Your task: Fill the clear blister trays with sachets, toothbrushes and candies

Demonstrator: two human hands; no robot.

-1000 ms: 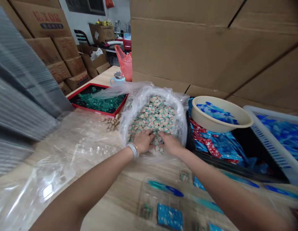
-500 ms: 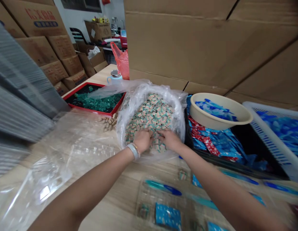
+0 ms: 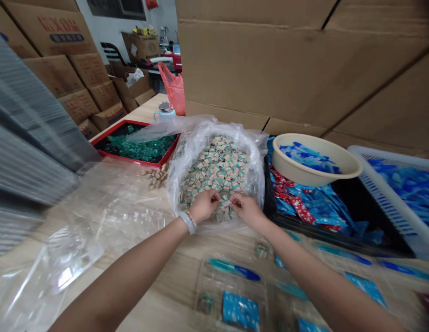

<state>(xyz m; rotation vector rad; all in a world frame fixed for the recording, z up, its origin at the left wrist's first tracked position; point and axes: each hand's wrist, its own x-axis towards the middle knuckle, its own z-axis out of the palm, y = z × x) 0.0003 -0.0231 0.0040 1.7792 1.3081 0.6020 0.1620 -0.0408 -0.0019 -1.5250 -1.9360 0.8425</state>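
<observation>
A clear plastic bag [image 3: 175, 173] with its rim rolled down stands on the table, full of small striped squares [image 3: 219, 161] in pink, cream and green. Over the near part of the heap, my left hand [image 3: 205, 206] has its fingers curled together; whatever they hold is hidden. Close by on the right, my right hand [image 3: 248, 210] pinches a small striped square at its fingertips. In front of the bag lie clear plastic trays [image 3: 207, 272], each with compartments; one holds a teal-and-blue pen-like piece [image 3: 235, 269], a blue patterned packet [image 3: 241, 310] and striped squares.
Left stands a red-rimmed tray [image 3: 134, 162] of green pieces, beside peanut-like things [image 3: 155, 177]. To the right are a cream basin [image 3: 316, 177], a black tray [image 3: 356, 196] of red and blue packets, and a white basket [image 3: 401, 207]. Clear plastic sheets [image 3: 114, 216] cover the left table.
Both hands have lifted slightly out of the striped squares, where their fingertips were dug in. Their fingers have drawn together, and a square now shows at the right fingertips.
</observation>
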